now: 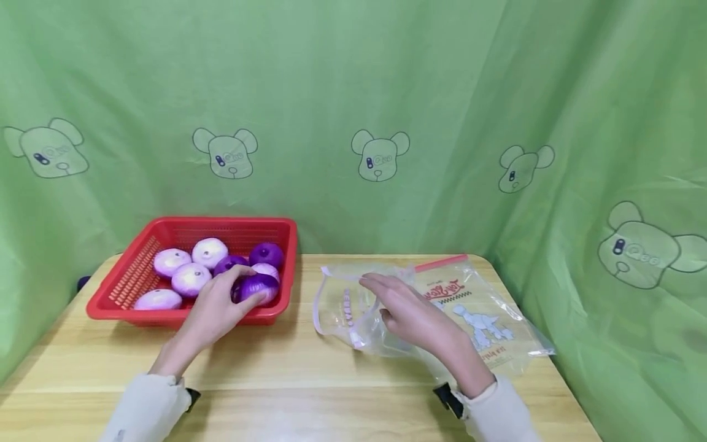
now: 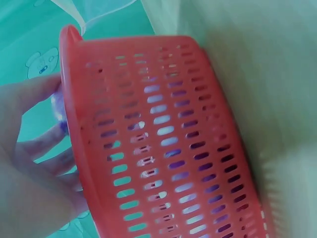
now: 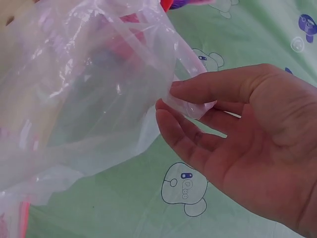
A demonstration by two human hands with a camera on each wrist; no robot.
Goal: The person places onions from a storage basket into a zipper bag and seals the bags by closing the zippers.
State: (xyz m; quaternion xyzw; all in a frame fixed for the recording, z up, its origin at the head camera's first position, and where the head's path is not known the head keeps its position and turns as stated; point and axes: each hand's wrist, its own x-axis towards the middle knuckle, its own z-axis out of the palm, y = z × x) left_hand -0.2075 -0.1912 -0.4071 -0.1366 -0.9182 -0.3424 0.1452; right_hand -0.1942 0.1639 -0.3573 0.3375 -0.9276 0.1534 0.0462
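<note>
- Gripping a purple onion (image 1: 261, 288) in the left hand (image 1: 220, 302), with fingers and thumb curled round the sides.
- Holding that onion at the near right corner of the red basket (image 1: 124, 315), about level with the rim in the left wrist view; cannot tell whether clear of the load beneath.
- Sharing the basket with other onions (image 1: 190, 279), some deep purple, some mostly white, behind and to the left.
- Pinching the edge of a clear bag (image 1: 338, 307) in the right hand (image 1: 415, 314), with fingers narrow and the film caught between thumb and fingertips in the right wrist view.
- Propping the bag partly open on the desk (image 1: 304, 405), just right of the basket, with the mouth turned toward the onions.
- Leaving a second bag (image 1: 480, 313) flat on the desk farther right, with a red strip along the far edge and a dinosaur print.
- Backed by a green curtain (image 1: 309, 92).
- Looks like the step of picking an onion out of the basket while steadying the bag.
- Seems to call next for a firm hold on the smooth round skin, a lift over the basket's right rim, then a carry toward the bag's mouth, with the thin film held up against sagging shut.
</note>
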